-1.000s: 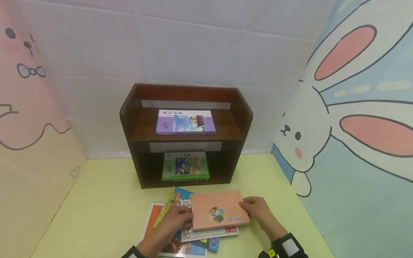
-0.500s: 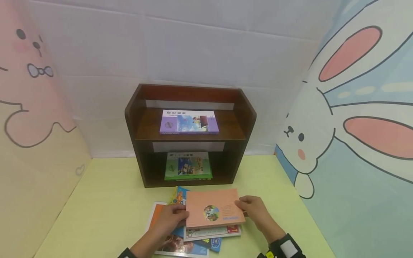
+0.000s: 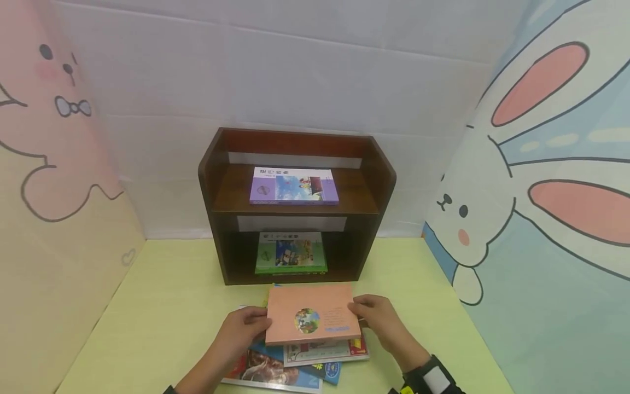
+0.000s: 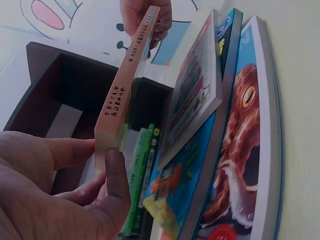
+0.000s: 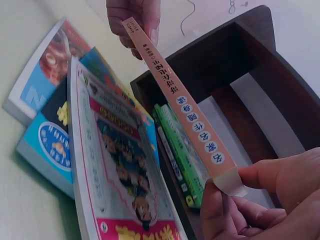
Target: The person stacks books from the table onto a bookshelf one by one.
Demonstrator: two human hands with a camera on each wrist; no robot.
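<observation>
An orange-pink book point(image 3: 313, 314) is held flat between both hands above a loose pile of books. My left hand point(image 3: 242, 329) pinches its left edge, thumb on one cover and fingers on the other. Its right edge is pinched by my right hand point(image 3: 381, 320). The spine point(image 5: 186, 102), with printed characters, faces the wrist cameras. Beneath it lie a white book with a red border point(image 5: 120, 160), a blue book point(image 4: 192, 172) and a larger book with an octopus picture point(image 4: 245, 145). The held book covers part of the pile in the head view.
Behind the pile stands a dark brown two-tier shelf point(image 3: 295, 212). A purple-and-white book point(image 3: 294, 186) lies on its upper tier, and green books point(image 3: 291, 253) lie on the lower one. Walls with cartoon drawings flank the pale yellow table point(image 3: 167, 306).
Both hands have carried the orange-pink book leftward and a little up toward the shelf, relative to the pile. More of the white book's right part now shows. The camera view has shifted slightly.
</observation>
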